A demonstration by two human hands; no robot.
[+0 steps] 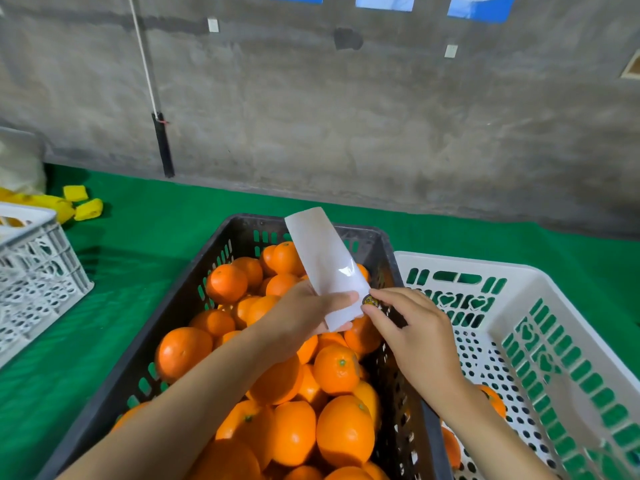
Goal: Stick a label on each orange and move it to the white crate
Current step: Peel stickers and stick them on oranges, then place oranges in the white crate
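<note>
Two hands hold a label strip above a black crate of oranges

Nearest, at 6 o'clock, the black crate is heaped with oranges, and both forearms reach in over it. Above the heap the left hand grips the lower end of a white backing strip, thumb curled across its face, and the strip slants up towards 11 o'clock. At the strip's 3 o'clock edge the right hand pinches a small round label between thumb and forefinger. The white crate sits at 4 o'clock, just beside the black one, with two more oranges in its near corner, partly hidden by the right forearm. Both crates stand on the green table. Farther off, a grey crate stands at 9 o'clock and yellow rolls lie at 10 o'clock, before a bare concrete wall
</note>
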